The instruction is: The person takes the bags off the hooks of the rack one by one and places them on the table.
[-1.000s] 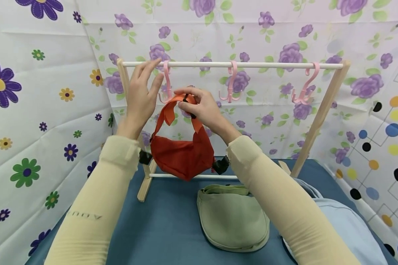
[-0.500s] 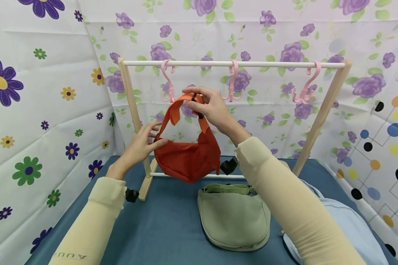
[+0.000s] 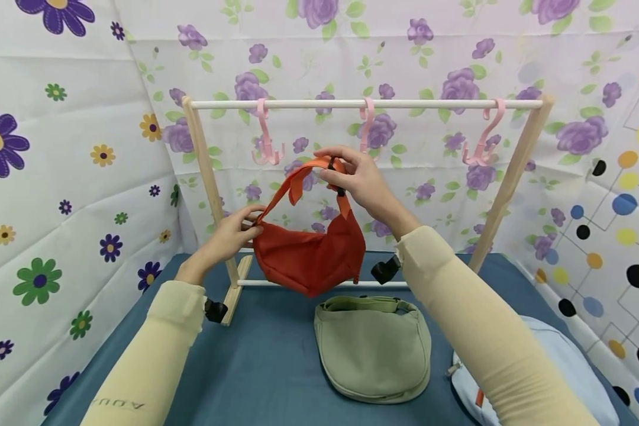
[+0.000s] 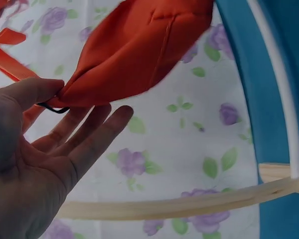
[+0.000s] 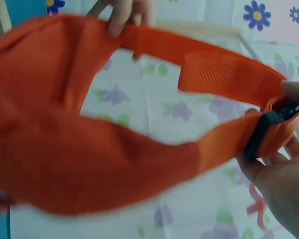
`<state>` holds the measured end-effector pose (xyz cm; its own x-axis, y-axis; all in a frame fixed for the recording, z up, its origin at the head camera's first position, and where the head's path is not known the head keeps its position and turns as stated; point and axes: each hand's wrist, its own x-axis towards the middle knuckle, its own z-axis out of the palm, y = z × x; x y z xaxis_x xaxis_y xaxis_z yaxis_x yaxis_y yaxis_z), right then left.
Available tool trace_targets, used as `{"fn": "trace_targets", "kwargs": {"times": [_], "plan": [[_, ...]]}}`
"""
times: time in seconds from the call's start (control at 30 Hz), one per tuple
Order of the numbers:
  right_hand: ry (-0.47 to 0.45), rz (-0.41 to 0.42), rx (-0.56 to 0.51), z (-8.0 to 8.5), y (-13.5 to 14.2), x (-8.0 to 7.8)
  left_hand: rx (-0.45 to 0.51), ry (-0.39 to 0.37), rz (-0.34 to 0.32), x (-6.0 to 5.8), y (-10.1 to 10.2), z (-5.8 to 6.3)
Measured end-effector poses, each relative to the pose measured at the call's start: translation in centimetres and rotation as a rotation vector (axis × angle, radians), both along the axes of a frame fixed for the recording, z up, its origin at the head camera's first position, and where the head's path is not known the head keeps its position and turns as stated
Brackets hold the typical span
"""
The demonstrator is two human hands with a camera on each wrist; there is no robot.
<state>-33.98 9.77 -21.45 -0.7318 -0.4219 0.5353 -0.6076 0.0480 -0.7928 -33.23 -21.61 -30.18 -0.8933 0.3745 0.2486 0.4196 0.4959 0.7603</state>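
Observation:
An orange-red sling bag [image 3: 311, 254] hangs in the air in front of a rack. My right hand [image 3: 367, 183] pinches the top of its orange strap [image 3: 290, 186], beside a black buckle [image 5: 261, 134] that the right wrist view shows close up. At the bag's left corner, where strap meets body, my left hand [image 3: 229, 236] pinches the fabric between thumb and index finger. The left wrist view shows the other fingers of that left hand [image 4: 55, 154] spread out below the bag. Behind and above, a pink hook [image 3: 266, 139] hangs bare from the white rail [image 3: 319, 104].
Two more pink hooks hang on the rail, a middle hook [image 3: 367, 121] partly behind my right hand and a right hook [image 3: 484, 139]. A green bag [image 3: 373, 349] lies on the blue cloth [image 3: 255, 367]. A light blue bag [image 3: 559, 361] lies at right, partly under my sleeve.
My left hand has come down from the left hook to the bag's left corner and pinches it. The right hand has carried the bag rightward. The left hook has turned on the rail.

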Motion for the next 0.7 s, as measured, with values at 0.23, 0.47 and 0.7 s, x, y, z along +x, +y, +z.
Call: {"fn": "trace_targets", "kwargs": {"times": [0.23,0.47,0.7], "plan": [[-0.038,-0.006,0.107,-1.7,3.4,-0.5,0.054,0.051,0.067,1.2,-1.3,2.9],[-0.075,-0.022,0.218,-3.0,5.0,-0.3,0.081,0.096,0.127,2.5,-1.5,5.4],[-0.058,-0.048,0.320,-3.7,5.8,-0.3,0.112,0.120,0.160,2.7,-0.9,6.0]]}}
